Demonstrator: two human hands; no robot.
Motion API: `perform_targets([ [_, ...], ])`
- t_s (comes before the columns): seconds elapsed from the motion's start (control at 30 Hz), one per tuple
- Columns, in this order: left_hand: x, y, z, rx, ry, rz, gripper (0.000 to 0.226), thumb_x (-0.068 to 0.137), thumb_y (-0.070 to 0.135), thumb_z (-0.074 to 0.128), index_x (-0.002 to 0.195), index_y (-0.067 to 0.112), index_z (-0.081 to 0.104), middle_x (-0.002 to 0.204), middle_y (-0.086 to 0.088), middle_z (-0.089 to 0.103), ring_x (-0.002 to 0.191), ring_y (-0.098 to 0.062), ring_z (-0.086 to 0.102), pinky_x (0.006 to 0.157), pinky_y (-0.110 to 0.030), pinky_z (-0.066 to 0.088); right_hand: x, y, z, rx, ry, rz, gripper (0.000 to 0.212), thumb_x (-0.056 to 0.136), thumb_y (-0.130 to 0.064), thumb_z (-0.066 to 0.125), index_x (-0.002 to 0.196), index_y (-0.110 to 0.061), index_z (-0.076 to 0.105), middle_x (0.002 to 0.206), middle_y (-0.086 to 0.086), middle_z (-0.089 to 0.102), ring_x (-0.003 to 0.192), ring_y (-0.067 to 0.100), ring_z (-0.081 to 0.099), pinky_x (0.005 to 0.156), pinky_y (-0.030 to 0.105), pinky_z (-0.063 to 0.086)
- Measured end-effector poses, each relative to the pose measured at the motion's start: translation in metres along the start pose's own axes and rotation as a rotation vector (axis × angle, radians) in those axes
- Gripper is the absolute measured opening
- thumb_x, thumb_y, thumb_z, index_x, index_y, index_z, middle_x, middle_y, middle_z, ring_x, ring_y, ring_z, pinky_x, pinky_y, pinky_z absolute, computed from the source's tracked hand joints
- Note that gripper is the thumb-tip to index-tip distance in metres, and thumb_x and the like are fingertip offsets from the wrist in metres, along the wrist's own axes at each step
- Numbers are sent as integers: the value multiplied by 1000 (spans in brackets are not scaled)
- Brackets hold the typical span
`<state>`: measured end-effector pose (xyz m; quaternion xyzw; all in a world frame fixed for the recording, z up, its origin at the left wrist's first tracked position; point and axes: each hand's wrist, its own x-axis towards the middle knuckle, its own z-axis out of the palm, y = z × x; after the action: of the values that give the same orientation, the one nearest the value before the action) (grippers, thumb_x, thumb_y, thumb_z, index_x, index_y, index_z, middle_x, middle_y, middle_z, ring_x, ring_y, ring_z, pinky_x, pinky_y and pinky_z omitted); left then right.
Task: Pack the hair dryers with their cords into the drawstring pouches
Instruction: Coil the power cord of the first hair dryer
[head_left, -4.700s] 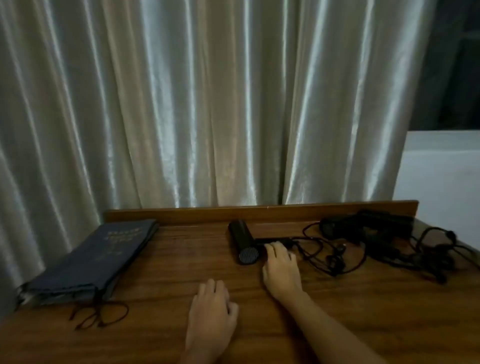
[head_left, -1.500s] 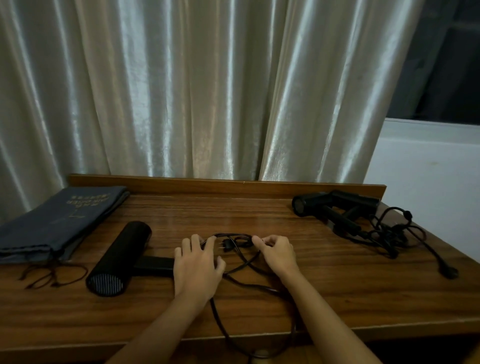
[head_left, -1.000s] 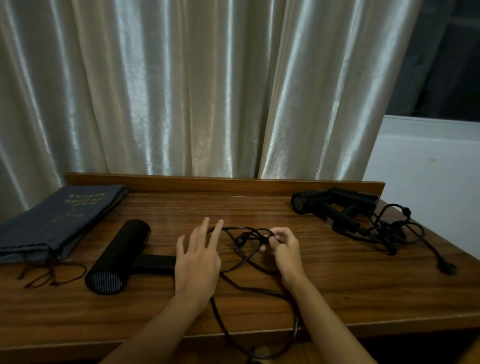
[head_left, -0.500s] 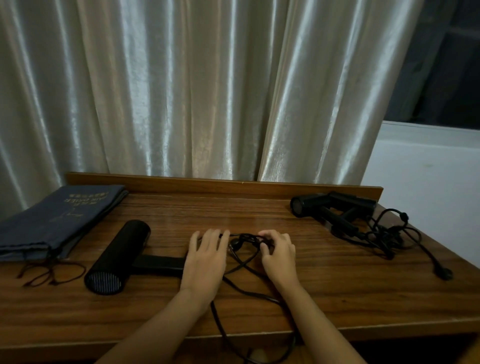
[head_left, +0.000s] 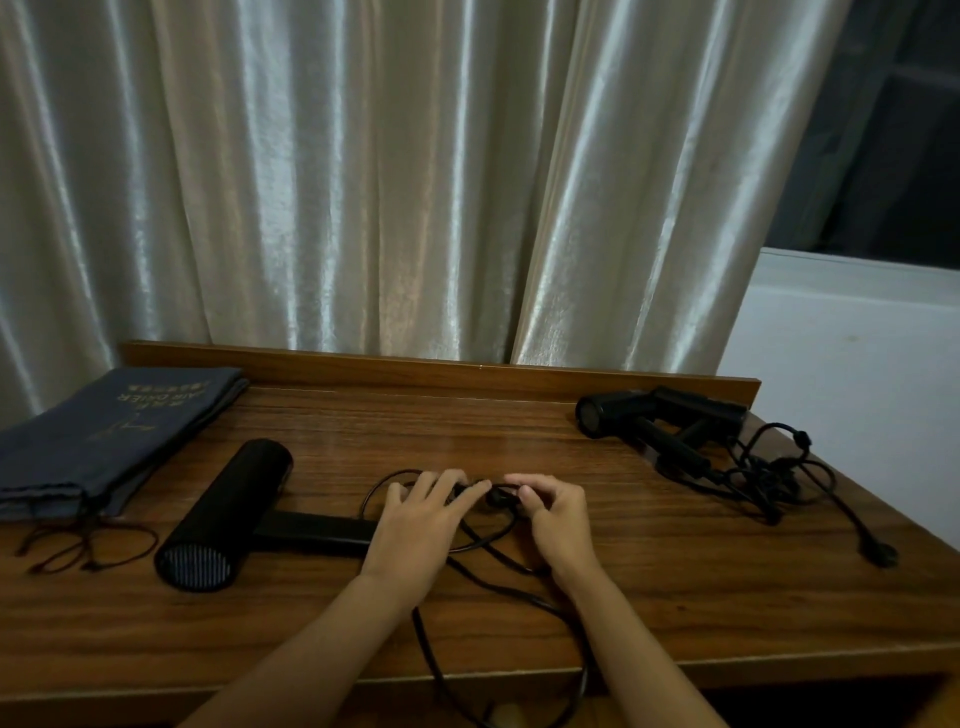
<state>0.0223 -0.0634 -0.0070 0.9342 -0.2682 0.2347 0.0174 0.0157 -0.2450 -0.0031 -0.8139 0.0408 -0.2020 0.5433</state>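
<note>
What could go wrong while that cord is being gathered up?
A long loop of the cord hangs off the table edge near the person's body; it might snag and tug the near dryer. The cords of the far dryers lie in a tangle, so lifting one could drag the other. The pouches are stacked, so two might come up together.

Your surface (head_left: 649, 587) is glossy brown wood with visible grain. Left of the matt black plastic hair dryer (head_left: 223, 512) lie blue-grey woven cloth pouches (head_left: 98, 441), matt. Behind it, the curtain (head_left: 363, 182) is shiny satin-like cloth. The cord (head_left: 498, 587) looks smooth black rubbery.
</note>
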Motion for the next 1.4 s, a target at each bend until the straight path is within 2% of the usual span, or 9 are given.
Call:
perform_targets([
  [0.1,4,-1,2,-34,131,-48,37,98,43,45,133,37,51,117,12,60,104,-14,52,80,-34,40,2,1,4,-53,16,0,31,98,-7,52,93,-32,70,94,-13,69,90,-5,63,83,21,50],
  [0.23,17,6,0,-252,48,-297,45,99,54,26,107,36,67,99,18,62,96,-8,43,82,-31,29,4,2,6,-121,89,-8,33,100,-8,49,88,-33,67,87,-15,67,84,-12,60,66,8,44],
  [0.57,24,-1,-10,-601,-182,-368,37,100,52,34,136,52,46,108,22,59,116,-12,39,87,-32,19,5,7,4,93,132,16,40,100,0,43,91,-29,70,91,-4,71,87,8,69,74,27,59],
  [0.67,32,1,-16,-675,-273,-409,34,101,51,35,130,52,52,107,23,58,124,-15,34,86,-34,15,4,7,2,145,95,-17,47,99,3,42,90,-33,72,94,-4,71,89,8,69,72,25,58],
  [0.83,28,9,-12,-648,-304,-507,48,86,77,35,110,48,66,119,1,54,124,-28,32,89,-37,23,2,5,-1,171,77,-77,51,97,8,42,90,-32,73,94,-8,71,89,6,67,71,18,54],
  [1.0,32,13,-15,-765,-172,-604,50,86,76,39,87,39,73,77,17,69,110,-11,41,90,-38,24,1,-1,2,58,-17,-63,43,97,4,41,98,-28,70,107,-8,62,100,0,59,84,15,48],
  [1.1,40,6,-17,-972,-287,-736,42,86,69,50,83,36,75,92,13,70,118,-17,39,89,-39,21,2,-3,2,-26,-56,-27,28,100,-9,47,106,-24,69,108,-9,59,104,2,56,93,22,45],
  [1.23,40,4,-14,-966,-282,-817,25,87,58,54,95,42,71,122,6,56,126,-24,34,89,-40,21,-2,-7,-1,-34,-16,-122,14,96,-16,60,99,-23,72,101,-10,66,97,1,60,87,20,47],
  [1.4,35,12,-9,-869,-123,-676,16,95,47,52,87,49,66,102,27,46,124,-15,30,104,-44,17,-4,-7,-4,-22,5,-193,19,91,-3,63,92,-19,73,90,-9,71,90,2,66,83,22,52],
])
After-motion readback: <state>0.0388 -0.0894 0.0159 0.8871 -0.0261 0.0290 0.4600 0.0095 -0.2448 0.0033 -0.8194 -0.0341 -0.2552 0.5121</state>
